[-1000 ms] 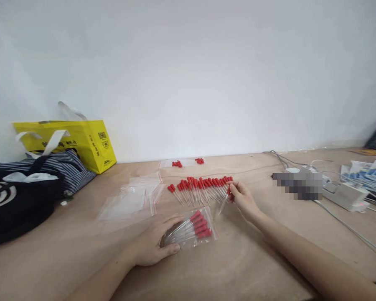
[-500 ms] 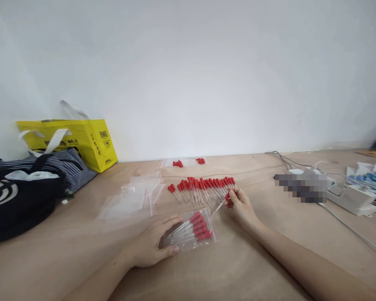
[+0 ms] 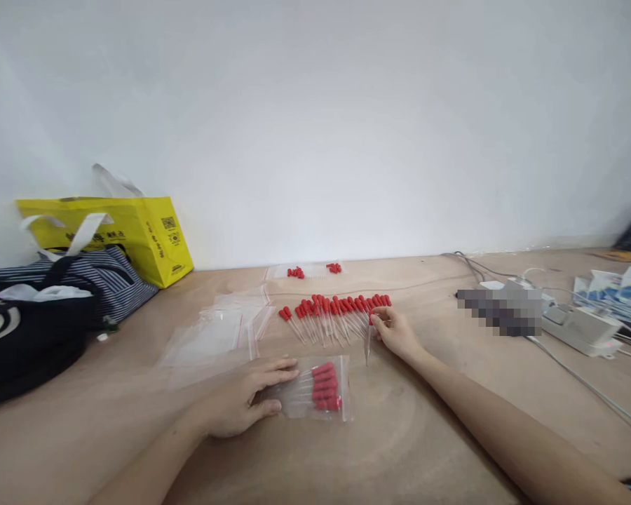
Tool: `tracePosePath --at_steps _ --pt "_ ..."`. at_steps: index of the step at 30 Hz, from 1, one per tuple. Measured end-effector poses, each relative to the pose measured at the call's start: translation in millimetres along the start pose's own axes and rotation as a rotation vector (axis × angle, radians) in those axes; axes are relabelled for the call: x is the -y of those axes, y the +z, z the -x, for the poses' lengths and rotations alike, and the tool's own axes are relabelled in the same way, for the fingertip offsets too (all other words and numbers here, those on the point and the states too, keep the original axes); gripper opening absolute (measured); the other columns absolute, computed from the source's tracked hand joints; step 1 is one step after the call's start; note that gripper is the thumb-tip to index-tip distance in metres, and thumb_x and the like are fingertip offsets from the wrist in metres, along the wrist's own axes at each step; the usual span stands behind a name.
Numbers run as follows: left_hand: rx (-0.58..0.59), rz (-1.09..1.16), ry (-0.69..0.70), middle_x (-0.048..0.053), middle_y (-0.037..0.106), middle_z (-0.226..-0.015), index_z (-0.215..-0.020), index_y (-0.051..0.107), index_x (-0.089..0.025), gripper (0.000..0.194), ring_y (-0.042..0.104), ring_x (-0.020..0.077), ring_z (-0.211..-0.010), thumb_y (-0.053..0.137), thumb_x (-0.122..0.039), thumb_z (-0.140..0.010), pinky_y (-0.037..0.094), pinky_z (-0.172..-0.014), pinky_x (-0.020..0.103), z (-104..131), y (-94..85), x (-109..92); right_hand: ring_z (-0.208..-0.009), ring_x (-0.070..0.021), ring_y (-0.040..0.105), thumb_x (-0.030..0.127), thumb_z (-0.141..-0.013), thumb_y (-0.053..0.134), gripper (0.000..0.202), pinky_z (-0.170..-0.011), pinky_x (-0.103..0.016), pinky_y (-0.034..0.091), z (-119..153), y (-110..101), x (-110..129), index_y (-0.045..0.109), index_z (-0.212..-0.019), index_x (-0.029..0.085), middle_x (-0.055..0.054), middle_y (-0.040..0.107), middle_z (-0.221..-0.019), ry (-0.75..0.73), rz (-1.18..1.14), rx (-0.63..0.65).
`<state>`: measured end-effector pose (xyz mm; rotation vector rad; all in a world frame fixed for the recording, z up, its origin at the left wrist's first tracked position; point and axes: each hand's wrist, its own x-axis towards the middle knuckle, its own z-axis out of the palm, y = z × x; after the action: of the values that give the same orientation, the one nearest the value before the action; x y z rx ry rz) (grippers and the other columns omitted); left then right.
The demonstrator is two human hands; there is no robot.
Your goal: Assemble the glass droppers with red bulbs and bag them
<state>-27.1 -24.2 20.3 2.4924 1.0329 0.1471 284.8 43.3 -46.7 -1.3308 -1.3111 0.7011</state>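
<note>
Head view: the right hand [image 3: 396,335] has its grip pinching one dropper [image 3: 369,345] by its red bulb, between the loose droppers [image 3: 334,308] and the clear bag [image 3: 345,382]. The dropper's long axis stands nearly upright, tip down; whether it touches the surface [image 3: 389,449] is hard to tell. The left hand [image 3: 239,396] lies spread at the bag's left end. Bagged droppers [image 3: 324,386] point bulbs right. The step looks like single-dropper handling; the next move calls for a light pinch and a steady bag.

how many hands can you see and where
2: the left hand at the left end of a clear bag of droppers, the right hand pinching one dropper. No other hands show.
</note>
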Motion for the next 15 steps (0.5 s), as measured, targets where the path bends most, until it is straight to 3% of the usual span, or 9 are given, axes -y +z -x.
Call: tracePosePath --at_steps 2,5,8,12,15 --pt "-0.056 -0.050 0.002 0.001 0.035 -0.135 -0.122 0.042 -0.031 0.043 0.034 0.0232 -0.122 0.044 -0.019 -0.081 0.031 -0.098 0.045 -1 1.7 7 -0.046 -0.0098 0.050 0.035 -0.072 0.053 0.028 -0.045 -0.024 0.041 2 -1 3 0.053 -0.091 0.015 -0.004 0.058 -0.071 -0.022 0.027 0.009" --pt "-0.302 -0.159 -0.007 0.004 0.043 -0.129 -0.114 0.052 -0.027 0.036 0.039 0.0233 -0.118 0.039 -0.015 -0.082 0.034 -0.096 0.045 -6 6.6 17 -0.052 -0.0107 0.049 0.034 -0.073 0.052 0.026 -0.050 -0.025 0.040 10 -5 15 0.057 -0.090 0.015 -0.005 0.058 -0.075 -0.181 0.160 0.015" --pt "-0.483 -0.198 0.019 0.007 0.053 -0.117 -0.108 0.056 -0.022 0.029 0.048 0.0220 -0.109 0.042 -0.021 -0.083 0.040 -0.092 0.041 -10 13.4 15 -0.059 -0.0126 0.049 0.035 -0.076 0.051 0.022 -0.056 -0.026 0.040 25 -9 33 0.060 -0.085 0.017 -0.003 0.057 -0.071 -0.451 0.304 0.188" --pt "-0.439 -0.179 0.104 0.008 0.050 -0.120 -0.115 0.050 -0.023 0.034 0.049 0.0208 -0.108 0.048 -0.028 -0.081 0.044 -0.089 0.037 -11 24.3 -2 -0.068 -0.0143 0.051 0.041 -0.070 0.061 0.028 -0.067 -0.029 0.038 45 -10 50 0.062 -0.089 0.020 -0.001 0.058 -0.068 -0.678 0.367 0.561" --pt "-0.367 -0.201 0.111 0.008 0.049 -0.122 -0.120 0.045 -0.024 0.040 0.050 0.0216 -0.107 0.050 -0.027 -0.080 0.045 -0.087 0.037 -10 28.5 -5 -0.066 -0.0129 0.050 0.040 -0.069 0.063 0.029 -0.067 -0.028 0.037 52 -4 51 0.062 -0.090 0.021 0.000 0.057 -0.066 -0.734 0.379 0.639"
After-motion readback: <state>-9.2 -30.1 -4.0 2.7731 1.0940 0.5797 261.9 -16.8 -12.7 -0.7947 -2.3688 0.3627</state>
